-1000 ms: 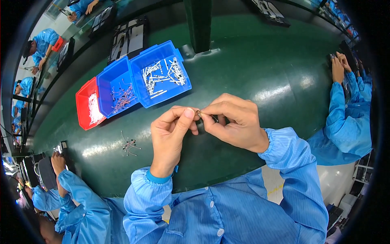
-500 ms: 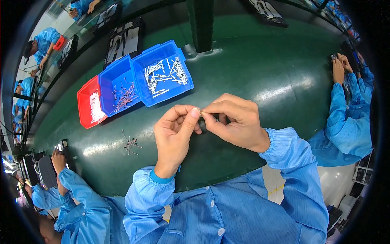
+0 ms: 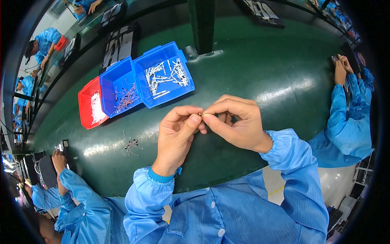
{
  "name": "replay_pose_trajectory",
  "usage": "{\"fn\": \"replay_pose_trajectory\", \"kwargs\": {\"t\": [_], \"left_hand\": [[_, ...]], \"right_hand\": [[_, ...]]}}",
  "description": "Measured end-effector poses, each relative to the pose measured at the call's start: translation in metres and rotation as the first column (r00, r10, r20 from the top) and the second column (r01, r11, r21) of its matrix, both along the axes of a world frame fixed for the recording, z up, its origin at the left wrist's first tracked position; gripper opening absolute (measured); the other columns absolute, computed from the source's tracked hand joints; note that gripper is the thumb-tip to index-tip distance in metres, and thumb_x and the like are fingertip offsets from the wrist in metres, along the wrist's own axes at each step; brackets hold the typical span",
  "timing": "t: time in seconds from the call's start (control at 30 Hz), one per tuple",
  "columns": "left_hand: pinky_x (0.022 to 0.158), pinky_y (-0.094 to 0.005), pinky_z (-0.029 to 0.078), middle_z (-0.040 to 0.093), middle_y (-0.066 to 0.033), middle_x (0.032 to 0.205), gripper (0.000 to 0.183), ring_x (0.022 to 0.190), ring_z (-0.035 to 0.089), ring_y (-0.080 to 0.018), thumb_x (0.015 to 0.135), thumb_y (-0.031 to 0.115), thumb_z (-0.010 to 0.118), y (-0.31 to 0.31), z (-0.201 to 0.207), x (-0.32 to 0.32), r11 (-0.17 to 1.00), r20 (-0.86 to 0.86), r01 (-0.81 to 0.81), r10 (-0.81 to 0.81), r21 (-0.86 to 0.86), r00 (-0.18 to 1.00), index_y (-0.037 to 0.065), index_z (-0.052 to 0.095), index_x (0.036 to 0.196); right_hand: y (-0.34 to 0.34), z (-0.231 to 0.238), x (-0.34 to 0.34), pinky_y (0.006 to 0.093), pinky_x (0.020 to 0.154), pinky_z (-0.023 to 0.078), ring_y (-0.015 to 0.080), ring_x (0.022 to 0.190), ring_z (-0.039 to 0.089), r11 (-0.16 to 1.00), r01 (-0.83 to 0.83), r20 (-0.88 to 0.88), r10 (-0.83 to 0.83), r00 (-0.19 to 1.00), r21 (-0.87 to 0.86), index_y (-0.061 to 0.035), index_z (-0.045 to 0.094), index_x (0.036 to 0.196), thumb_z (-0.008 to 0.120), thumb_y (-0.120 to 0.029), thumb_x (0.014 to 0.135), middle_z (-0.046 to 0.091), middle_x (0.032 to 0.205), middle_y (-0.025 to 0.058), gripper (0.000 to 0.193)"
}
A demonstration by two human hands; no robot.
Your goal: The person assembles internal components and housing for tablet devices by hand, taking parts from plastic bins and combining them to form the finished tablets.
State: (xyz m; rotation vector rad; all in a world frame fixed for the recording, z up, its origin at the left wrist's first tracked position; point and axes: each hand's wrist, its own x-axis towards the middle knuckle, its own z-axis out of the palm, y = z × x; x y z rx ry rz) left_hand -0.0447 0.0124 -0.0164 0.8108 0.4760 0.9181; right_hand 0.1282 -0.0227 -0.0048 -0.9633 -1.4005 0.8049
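Note:
Over the green table, my left hand (image 3: 176,136) and my right hand (image 3: 243,124) meet fingertip to fingertip. Thumb and forefinger are pinched on each side around a tiny thing, mostly hidden by the fingers and too small to name. Left of my left hand, a small cluster of thin wired parts with dark ends (image 3: 131,144) lies on the table. Beyond the hands stand three joined bins: a red bin (image 3: 85,101) with small white pieces, a blue bin (image 3: 110,77) with reddish wired parts, and another blue bin (image 3: 142,62) with white and black strips.
A green post (image 3: 202,28) rises from the table behind the bins. Dark trays with pale parts (image 3: 118,46) stand on the far side. Co-workers in blue smocks sit close by, one at the right (image 3: 349,118) and one at the left (image 3: 83,199).
My left hand has moved slightly right, and its thumb has slid down a little from the tip of the forefinger. My right hand stays nearly in place, still pinching.

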Motion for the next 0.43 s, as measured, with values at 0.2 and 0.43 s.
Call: {"fn": "replay_pose_trajectory", "kwargs": {"t": [0.2,0.43], "left_hand": [[0.075,-0.0288,0.053,0.063,-0.0098,0.101,0.014,0.083,0.062,-0.015,0.095,0.006,0.063,0.001,0.0,0.0,0.991,-0.057,-0.061,0.068,0.119,0.996,-0.002,0.063,0.107],[0.081,-0.0281,0.053,0.059,-0.0122,0.107,0.014,0.089,0.061,-0.0159,0.094,0.008,0.065,0.006,0.006,-0.009,0.697,-0.357,-0.039,0.414,0.716,0.837,-0.001,0.065,0.106]], "right_hand": [[-0.001,0.006,0.001,0.0164,0.044,0.036,0.001,0.056,0.056,1.0,-0.001,0.035,0.002,0.999,-0.014,0.0004,0.071,0.09,0.071,0.001,0.085,0.068,0.082,0.0055,0.005],[-0.001,0.006,0.01,0.017,0.043,0.036,0.0004,0.054,0.055,1.0,0.01,0.163,-0.009,0.987,-0.002,-0.0019,0.071,0.09,0.075,-0.004,0.081,0.068,0.082,0.0048,0.01]]}}
